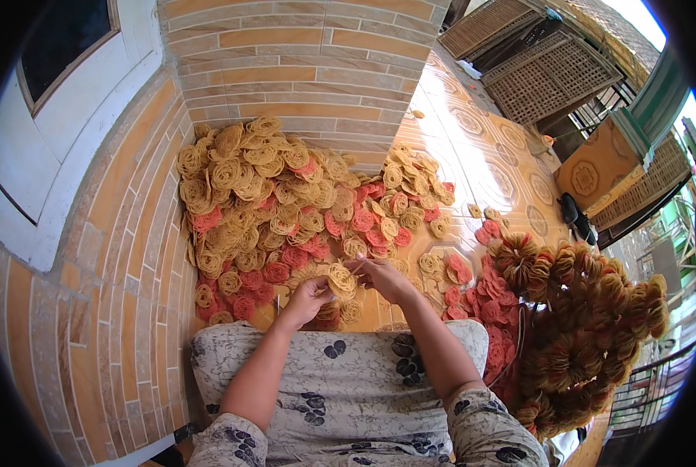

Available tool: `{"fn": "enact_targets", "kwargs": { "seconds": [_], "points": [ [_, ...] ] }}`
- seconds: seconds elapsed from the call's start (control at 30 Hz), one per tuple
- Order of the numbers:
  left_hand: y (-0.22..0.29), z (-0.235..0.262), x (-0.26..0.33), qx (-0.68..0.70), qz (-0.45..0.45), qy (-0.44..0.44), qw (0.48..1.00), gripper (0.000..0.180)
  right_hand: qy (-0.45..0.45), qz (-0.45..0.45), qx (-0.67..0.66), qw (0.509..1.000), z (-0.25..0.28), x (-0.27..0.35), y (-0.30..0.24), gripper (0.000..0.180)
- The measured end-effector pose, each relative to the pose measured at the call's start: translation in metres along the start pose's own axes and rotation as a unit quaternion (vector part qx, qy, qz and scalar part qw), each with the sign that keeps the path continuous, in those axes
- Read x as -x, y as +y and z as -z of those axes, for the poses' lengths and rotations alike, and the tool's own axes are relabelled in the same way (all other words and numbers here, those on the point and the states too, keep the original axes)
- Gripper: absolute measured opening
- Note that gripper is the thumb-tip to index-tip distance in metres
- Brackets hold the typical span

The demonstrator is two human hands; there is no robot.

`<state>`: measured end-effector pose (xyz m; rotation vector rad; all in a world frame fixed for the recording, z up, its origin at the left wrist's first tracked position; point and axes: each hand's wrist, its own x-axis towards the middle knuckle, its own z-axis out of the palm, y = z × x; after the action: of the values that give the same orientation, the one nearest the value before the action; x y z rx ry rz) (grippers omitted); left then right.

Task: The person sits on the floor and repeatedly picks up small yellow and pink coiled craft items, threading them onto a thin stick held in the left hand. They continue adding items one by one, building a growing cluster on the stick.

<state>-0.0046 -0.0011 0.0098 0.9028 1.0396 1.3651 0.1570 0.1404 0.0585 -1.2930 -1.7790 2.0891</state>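
Note:
My left hand [309, 303] pinches the edge of a yellow coiled disc [342, 282], which looks like a nest of dried noodle strands. On the disc's other side, my right hand [383, 278] has its fingers bent and pressed together at the upper edge. Whether a string or another small thing is between those fingers is too fine to make out. Below the held disc hang or lie more yellow discs [350, 313], partly hidden by it. Just beyond my hands spreads a big heap of yellow discs [243, 179] with pink discs [276, 272] mixed in.
Strung bunches of discs [566, 342] stand at the right, beside a pile of pink discs [497, 300]. A tiled wall [309, 78] rises behind the heap, another along the left. Woven racks [550, 78] and dark footwear [578, 218] are farther off on the tiled floor [472, 148].

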Motion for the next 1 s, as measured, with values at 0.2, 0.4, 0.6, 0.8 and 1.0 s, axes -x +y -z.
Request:
{"fn": "enact_targets", "kwargs": {
  "seconds": [0.2,0.4,0.6,0.8,1.0],
  "points": [
    [-0.003,-0.001,-0.001,-0.003,0.022,0.019,1.0,0.024,-0.008,0.075,-0.083,0.994,-0.005,-0.001,0.001,0.029],
    [-0.01,0.005,-0.003,0.011,0.059,0.07,0.996,0.027,0.154,0.195,0.158,0.956,-0.012,-0.008,0.01,0.024],
    [0.0,0.011,-0.005,-0.016,0.026,0.137,0.99,0.019,0.08,0.178,0.429,0.882,-0.01,-0.016,0.026,0.026],
    [0.001,0.01,-0.009,-0.049,0.063,0.167,0.983,0.017,0.292,0.204,0.574,0.738,0.002,-0.033,0.023,0.035],
    [0.0,0.012,-0.011,-0.066,0.064,0.16,0.983,0.016,0.292,0.158,0.255,0.908,0.018,-0.038,0.01,0.021]
  ]
}}
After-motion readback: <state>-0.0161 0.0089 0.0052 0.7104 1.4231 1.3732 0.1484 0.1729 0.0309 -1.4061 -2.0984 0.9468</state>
